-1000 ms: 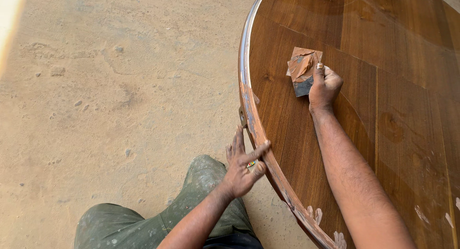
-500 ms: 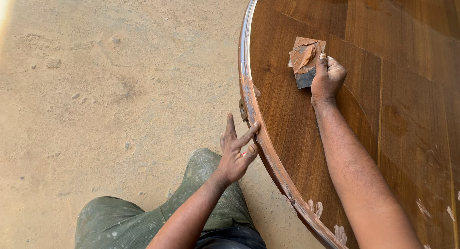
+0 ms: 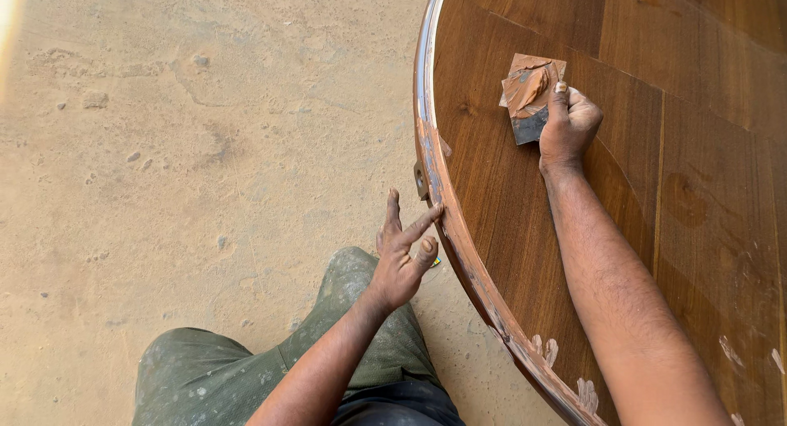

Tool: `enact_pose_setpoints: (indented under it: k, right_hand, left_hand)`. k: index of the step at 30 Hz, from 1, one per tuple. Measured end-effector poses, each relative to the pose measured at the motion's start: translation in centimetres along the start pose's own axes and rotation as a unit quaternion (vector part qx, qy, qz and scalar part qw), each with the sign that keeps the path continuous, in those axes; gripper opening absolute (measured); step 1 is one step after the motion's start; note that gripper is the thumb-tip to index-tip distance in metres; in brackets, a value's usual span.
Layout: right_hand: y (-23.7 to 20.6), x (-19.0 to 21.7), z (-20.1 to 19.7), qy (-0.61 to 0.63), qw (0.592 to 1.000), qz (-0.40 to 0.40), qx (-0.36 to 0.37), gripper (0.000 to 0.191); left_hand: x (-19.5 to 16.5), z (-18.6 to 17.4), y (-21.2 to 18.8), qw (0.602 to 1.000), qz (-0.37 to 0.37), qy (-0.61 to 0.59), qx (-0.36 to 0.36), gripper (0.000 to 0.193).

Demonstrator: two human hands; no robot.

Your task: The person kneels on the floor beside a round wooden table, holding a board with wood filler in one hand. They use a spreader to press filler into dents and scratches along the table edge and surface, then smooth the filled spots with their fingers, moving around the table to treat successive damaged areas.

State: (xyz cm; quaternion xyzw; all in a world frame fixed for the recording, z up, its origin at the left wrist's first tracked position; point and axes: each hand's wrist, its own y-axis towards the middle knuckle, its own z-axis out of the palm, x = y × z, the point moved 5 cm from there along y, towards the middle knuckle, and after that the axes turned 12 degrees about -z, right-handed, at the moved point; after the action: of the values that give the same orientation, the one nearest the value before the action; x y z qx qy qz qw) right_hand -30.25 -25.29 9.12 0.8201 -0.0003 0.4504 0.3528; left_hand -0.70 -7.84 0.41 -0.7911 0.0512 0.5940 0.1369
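Open tabletop (image 3: 623, 229) around the filler card (image 3: 531, 88); bare floor (image 3: 205, 164) leftward.

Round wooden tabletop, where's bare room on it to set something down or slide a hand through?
The round wooden tabletop is bare between its curved edge and the right hand, and again right of that forearm. It is crowded where the right hand presses the putty-smeared pad, and along the edge where the left hand touches the rim. Pale smears mark the near edge.
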Motion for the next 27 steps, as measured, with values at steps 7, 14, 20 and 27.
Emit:
enact_pose_setpoints:
  k: [7, 14, 20, 27]
  right_hand:
    - [-0.1, 0.1, 0.2, 0.014, 1.0, -0.008, 0.011, 0.038]
    - [0.0, 0.4, 0.2, 0.014, 0.999, -0.031, 0.007, 0.026]
    - [0.1, -0.2, 0.1, -0.002, 1.0, -0.018, 0.007, 0.047]
    - [0.1, 0.4, 0.1, -0.012, 0.999, -0.029, 0.008, 0.046]
  left_hand:
    - [-0.7, 0.1, 1.7, 0.983, -0.014, 0.171, -0.06, 0.076]
    - [-2.5, 0.6, -1.7, 0.973, 0.018, 0.225, -0.041, 0.079]
    - [-1.4, -0.8, -0.4, 0.988, -0.073, 0.135, 0.018, 0.076]
    - [-2.0, -0.1, 0.2, 0.987, -0.032, 0.156, -0.011, 0.078]
